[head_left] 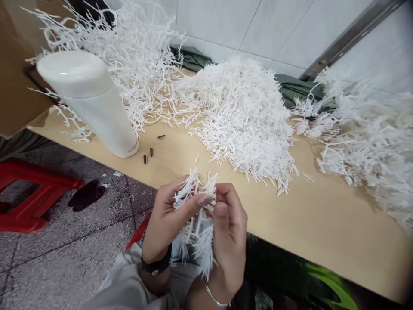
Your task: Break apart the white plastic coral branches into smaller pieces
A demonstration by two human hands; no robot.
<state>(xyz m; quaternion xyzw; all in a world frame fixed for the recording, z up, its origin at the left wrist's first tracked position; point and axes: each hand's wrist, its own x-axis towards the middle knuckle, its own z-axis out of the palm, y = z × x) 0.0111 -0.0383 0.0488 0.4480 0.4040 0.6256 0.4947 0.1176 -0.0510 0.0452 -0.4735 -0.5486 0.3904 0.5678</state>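
Note:
Between my two hands, just in front of the table's edge, is a bunch of white branching plastic sprigs (203, 241). My left hand (171, 215) is closed on it, the thumb laid across the front of the strands. From the other side my right hand (229, 232) grips the same bunch with curled fingers and a bent thumb. Some strands stick up above the fingers, others hang down between the palms. Beyond the hands lies a dense heap of short white sprigs (245, 116). The fingertips behind the bunch are partly hidden.
A white bottle (93, 107) stands at the left, near several dark seeds (151, 152). Longer white branches (135, 56) pile up behind it. Another white heap (371, 142) covers the table's right end. A red stool (35, 193) is on the floor at left.

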